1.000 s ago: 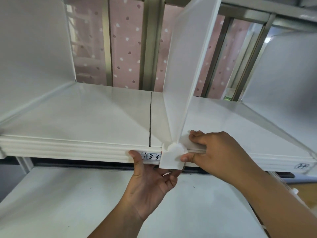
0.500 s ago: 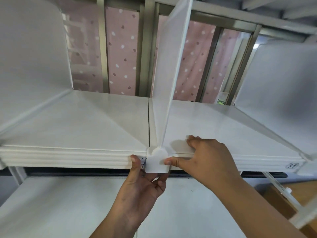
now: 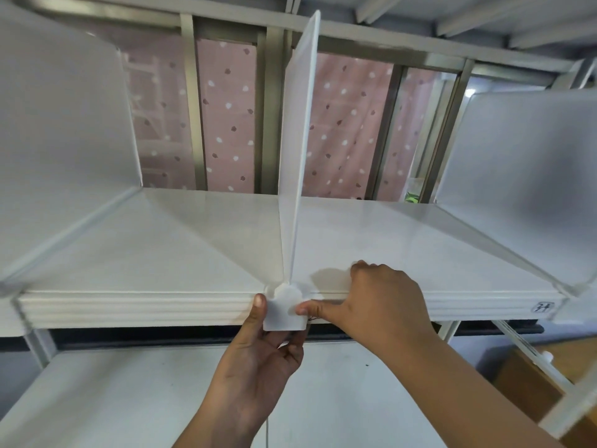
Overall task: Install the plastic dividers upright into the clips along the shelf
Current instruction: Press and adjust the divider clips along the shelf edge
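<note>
A translucent white plastic divider stands upright in the middle of the white shelf, its front foot seated in a white clip on the shelf's front edge. My left hand reaches up from below, thumb on the clip's left side and fingers under it. My right hand rests on the shelf edge just right of the clip, its thumb pressing the clip's right side. Two more dividers stand upright, one at the far left and one at the far right.
A lower white shelf lies below the hands. Metal uprights and a pink dotted curtain are behind the shelf. A handwritten label sits on the front edge at right. A brown box stands at lower right.
The divider and its clip have slid left along the shelf edge and the divider has swung from leaning right to upright. Both hands moved left with the clip, which now covers the 3-3 label.
</note>
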`<action>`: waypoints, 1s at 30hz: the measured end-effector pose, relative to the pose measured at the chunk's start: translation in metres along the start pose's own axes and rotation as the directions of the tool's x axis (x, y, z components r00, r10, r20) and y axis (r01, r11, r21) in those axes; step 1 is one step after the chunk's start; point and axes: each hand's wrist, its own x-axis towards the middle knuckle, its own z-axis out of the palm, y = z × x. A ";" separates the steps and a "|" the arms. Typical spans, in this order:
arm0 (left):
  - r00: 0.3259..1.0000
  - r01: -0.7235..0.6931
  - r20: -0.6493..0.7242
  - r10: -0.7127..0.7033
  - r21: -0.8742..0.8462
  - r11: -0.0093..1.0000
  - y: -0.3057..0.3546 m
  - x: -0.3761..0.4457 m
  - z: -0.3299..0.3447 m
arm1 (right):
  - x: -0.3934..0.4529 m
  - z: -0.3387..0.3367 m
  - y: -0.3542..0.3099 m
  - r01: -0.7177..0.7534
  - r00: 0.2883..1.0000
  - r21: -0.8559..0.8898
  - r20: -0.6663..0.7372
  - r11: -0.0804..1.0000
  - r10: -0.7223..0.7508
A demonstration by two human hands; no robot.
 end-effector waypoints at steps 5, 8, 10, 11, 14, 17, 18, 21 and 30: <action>1.000 0.006 0.010 -0.006 -0.003 1.000 0.001 -0.005 0.004 | -0.003 0.010 0.002 0.002 0.993 0.054 -0.117 0.999 0.004; 1.000 0.022 0.004 -0.022 -0.013 1.000 -0.002 -0.006 0.001 | -0.012 0.014 0.006 0.012 0.978 0.059 -0.208 0.998 0.000; 0.999 0.045 -0.017 -0.044 0.008 0.999 -0.008 -0.005 -0.003 | -0.015 0.014 0.017 0.032 0.990 0.119 -0.141 0.992 -0.015; 0.997 0.063 -0.035 -0.062 0.024 0.998 -0.015 -0.005 -0.003 | -0.017 0.012 0.025 0.055 0.996 0.206 -0.077 0.977 -0.040; 0.982 0.183 -0.055 -0.180 0.067 0.981 -0.044 -0.006 0.005 | -0.027 0.005 0.056 0.119 0.986 0.535 0.034 0.837 -0.162; 0.953 0.303 -0.009 -0.304 0.124 0.945 -0.080 -0.001 0.026 | -0.047 -0.005 0.092 0.050 0.994 0.676 0.038 0.735 -0.102; 0.943 0.329 0.008 -0.333 0.130 0.935 -0.092 0.002 0.035 | -0.053 -0.011 0.107 0.009 0.998 0.690 0.044 0.724 -0.054; 0.915 0.393 0.039 -0.401 0.141 0.909 -0.127 0.014 0.071 | -0.065 -0.029 0.154 -0.074 0.997 0.656 0.039 0.751 0.064; 0.826 0.543 0.071 -0.560 0.173 0.822 -0.229 0.082 0.176 | -0.084 -0.046 0.334 -0.326 0.938 0.424 0.033 0.845 0.345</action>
